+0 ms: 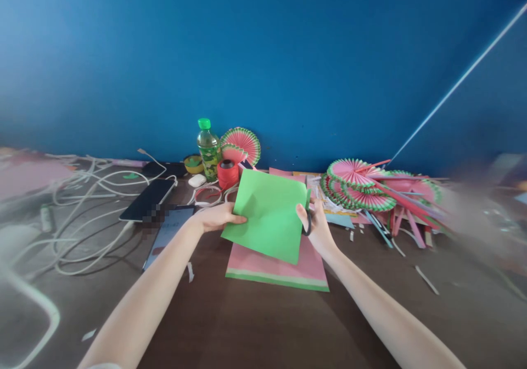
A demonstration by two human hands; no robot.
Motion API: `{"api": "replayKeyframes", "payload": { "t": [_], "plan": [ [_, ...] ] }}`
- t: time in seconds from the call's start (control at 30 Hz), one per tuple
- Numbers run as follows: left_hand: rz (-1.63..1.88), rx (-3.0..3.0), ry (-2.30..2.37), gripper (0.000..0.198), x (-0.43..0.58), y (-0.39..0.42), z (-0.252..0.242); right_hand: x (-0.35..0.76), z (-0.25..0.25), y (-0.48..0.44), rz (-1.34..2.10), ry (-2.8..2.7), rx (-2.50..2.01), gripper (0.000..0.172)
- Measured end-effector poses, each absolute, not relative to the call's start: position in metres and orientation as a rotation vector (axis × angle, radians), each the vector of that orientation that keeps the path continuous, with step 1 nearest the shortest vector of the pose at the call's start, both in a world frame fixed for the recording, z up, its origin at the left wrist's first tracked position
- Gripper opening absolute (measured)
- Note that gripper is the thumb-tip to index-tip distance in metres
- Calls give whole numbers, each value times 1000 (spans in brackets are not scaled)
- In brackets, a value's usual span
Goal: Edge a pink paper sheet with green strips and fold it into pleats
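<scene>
My left hand pinches the left edge of a green sheet of paper, with its thumb on the front. The sheet is held up at a tilt. At its right edge, my right hand is closed around scissors, of which just a dark handle loop shows. The blades are hidden. A narrow green sliver stands beside the sheet near those fingers. Below, partly covered by the green sheet, pink paper with a pale and green border lies on the dark table.
Pleated watermelon-coloured fans are heaped at the right. A drink bottle, a red thread spool and another fan stand by the blue wall. Phones and tangled white cables spread over the left; paper scraps are scattered about.
</scene>
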State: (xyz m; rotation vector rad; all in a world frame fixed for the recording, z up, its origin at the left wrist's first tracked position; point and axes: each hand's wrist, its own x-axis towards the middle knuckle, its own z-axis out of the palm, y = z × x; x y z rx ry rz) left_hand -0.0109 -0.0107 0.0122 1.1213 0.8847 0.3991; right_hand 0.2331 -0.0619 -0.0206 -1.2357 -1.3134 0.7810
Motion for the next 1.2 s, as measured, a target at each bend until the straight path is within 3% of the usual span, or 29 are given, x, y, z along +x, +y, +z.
{"api": "replayKeyframes", "payload": {
  "t": [0.13, 0.23, 0.37, 0.5, 0.67, 0.9, 1.0, 1.2],
  "plan": [
    [420, 1163, 940, 51, -18, -7, 17, 251, -4, -60, 1113, -1429, -1362, 42],
    [443, 1232, 986, 54, -29, -2, 23, 273, 12, -62, 1138, -1706, -1480, 36],
    [564, 1268, 1032, 56, -43, 3, 30, 291, 22, -69, 721, -2096, -1671, 37],
    [729, 1236, 1100, 61, -47, 3, 34, 284, 22, -75, 399, -2208, -1746, 63],
    [794, 1198, 1120, 58, -46, 5, 34, 278, 26, -77, 576, -2300, -1574, 73],
    [843, 1142, 1106, 60, -45, 5, 34, 281, 28, -71, 857, -2148, -1154, 39],
    [877, 1133, 1108, 60, -45, 6, 34, 279, 29, -70, 870, -2043, -1093, 44],
    [904, 1123, 1091, 58, -44, 7, 31, 277, 23, -70, 863, -1864, -1042, 68]
  ]
}}
